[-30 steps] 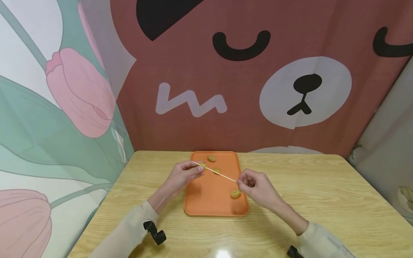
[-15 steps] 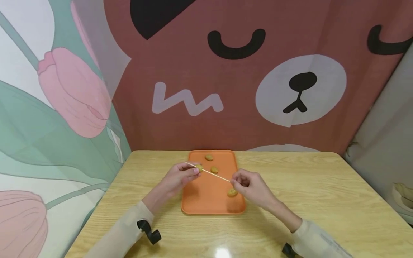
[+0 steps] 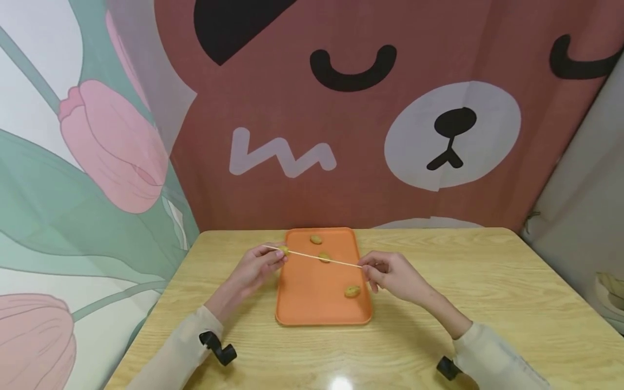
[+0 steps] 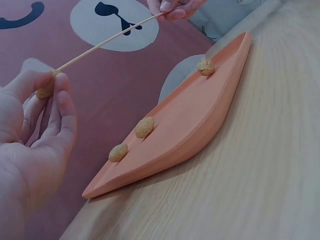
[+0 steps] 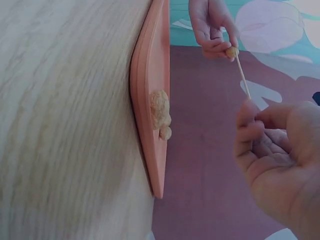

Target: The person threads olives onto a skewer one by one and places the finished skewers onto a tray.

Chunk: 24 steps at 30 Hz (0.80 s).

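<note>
A thin wooden skewer (image 3: 324, 258) is stretched between the hands above an orange tray (image 3: 317, 303). My left hand (image 3: 253, 269) pinches a small tan, wrinkled oval piece (image 4: 44, 92) between thumb and fingers. The skewer runs through this piece, and its left end sticks out past it in the head view. The right hand (image 3: 397, 275) pinches the skewer's other end between thumb and index finger, just over the tray's right edge. Similar pieces lie on the tray: one at the back (image 3: 316, 239), one below the skewer (image 3: 324, 258) and one at front right (image 3: 352, 292).
The tray lies on a light wooden table (image 3: 234, 346). Behind it hangs a brown cloth with a bear face (image 3: 273, 200), and a flower-print cloth (image 3: 117, 157) covers the left side. Black wrist mounts (image 3: 218, 348) sit on the sleeves.
The hands have moved apart: my left hand has shifted left with its piece, the right one to the right. More skewer shows between them, and it lies flatter in the head view.
</note>
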Tool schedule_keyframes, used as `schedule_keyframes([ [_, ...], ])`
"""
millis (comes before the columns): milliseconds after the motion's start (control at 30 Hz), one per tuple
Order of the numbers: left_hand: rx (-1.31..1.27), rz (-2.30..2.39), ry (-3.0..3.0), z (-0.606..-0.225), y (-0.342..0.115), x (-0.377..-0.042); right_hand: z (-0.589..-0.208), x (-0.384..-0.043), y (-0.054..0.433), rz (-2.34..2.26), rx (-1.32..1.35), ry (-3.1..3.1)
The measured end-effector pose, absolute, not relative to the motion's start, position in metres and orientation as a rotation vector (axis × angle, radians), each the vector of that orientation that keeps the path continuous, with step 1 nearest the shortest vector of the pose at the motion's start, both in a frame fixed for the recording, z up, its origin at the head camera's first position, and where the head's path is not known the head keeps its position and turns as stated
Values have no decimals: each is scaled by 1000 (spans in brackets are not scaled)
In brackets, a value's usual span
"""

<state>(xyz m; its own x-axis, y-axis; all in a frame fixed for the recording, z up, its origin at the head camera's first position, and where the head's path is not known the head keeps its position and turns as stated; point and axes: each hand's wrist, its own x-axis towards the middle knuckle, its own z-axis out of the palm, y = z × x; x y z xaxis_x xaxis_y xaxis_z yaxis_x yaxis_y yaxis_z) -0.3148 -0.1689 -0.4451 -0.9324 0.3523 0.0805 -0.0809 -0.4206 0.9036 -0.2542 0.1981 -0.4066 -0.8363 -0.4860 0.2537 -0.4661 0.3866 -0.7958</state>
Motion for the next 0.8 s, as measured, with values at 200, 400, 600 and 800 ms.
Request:
schedule_keyframes([
  [200, 417, 2429, 1526, -440, -168, -313, -409, -256, 197, -1555, -899, 2617],
  [400, 468, 2460, 1540, -430, -166, -307, -412, -254, 195, -1690, -901, 2643],
  [600, 466, 2472, 1510, -427, -166, -304, -412, -251, 191, -1775, -1021, 2621],
  [800, 448, 2475, 1502, -427, -164, -304, -412, -249, 187, -1823, -1070, 2564],
])
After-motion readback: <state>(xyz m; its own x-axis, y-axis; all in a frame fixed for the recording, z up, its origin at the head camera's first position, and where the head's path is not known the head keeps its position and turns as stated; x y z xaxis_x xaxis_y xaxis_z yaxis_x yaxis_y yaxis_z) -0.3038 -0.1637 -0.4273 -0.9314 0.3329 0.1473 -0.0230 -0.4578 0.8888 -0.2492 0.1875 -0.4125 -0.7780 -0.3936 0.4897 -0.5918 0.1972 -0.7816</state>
